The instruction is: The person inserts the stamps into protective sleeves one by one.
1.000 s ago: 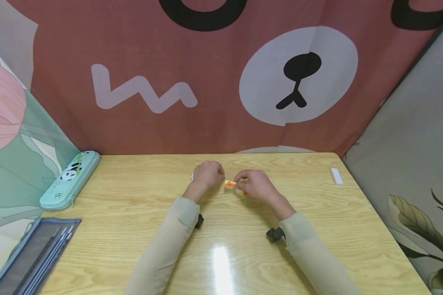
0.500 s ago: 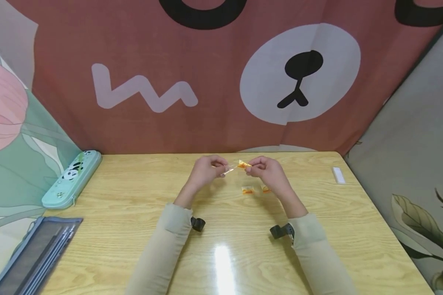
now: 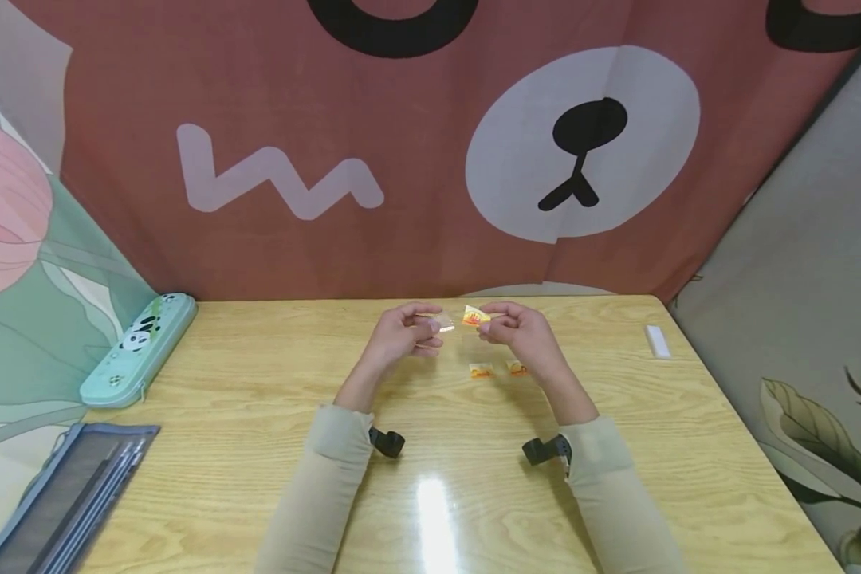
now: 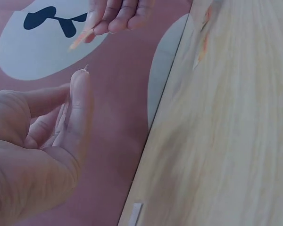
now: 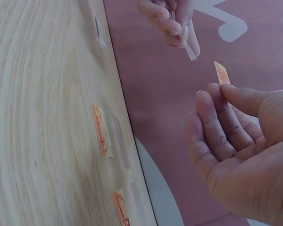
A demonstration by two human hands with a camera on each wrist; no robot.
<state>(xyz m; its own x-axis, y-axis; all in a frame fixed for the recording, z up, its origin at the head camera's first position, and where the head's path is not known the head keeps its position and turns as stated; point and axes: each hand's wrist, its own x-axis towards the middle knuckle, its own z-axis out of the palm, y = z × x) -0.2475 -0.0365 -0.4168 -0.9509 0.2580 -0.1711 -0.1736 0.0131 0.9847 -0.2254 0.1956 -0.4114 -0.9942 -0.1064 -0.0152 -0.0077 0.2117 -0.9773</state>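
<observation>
My left hand (image 3: 398,333) pinches a small piece of clear plastic (image 3: 446,322) between thumb and fingers, above the back of the table. Facing it across a narrow gap, my right hand (image 3: 524,331) pinches a small orange-and-yellow packet (image 3: 476,316) by one end. In the right wrist view, that packet (image 5: 221,73) sticks up from the thumb and fingertip, the other fingers loosely curved. Two similar packets lie on the table below the right hand: one packet (image 3: 481,371) in full view, another packet (image 3: 518,368) partly covered by the hand.
A white block (image 3: 658,341) lies at the table's right side. A small white piece (image 5: 100,32) lies near the back edge, hidden by my left hand in the head view. At the left are a panda pencil case (image 3: 138,351) and a mesh pouch (image 3: 86,494) with pencils.
Both hands have lifted and drawn apart, the right hand raising a packet whose printed face now shows. Two packets on the table have come into view as the hands moved away.
</observation>
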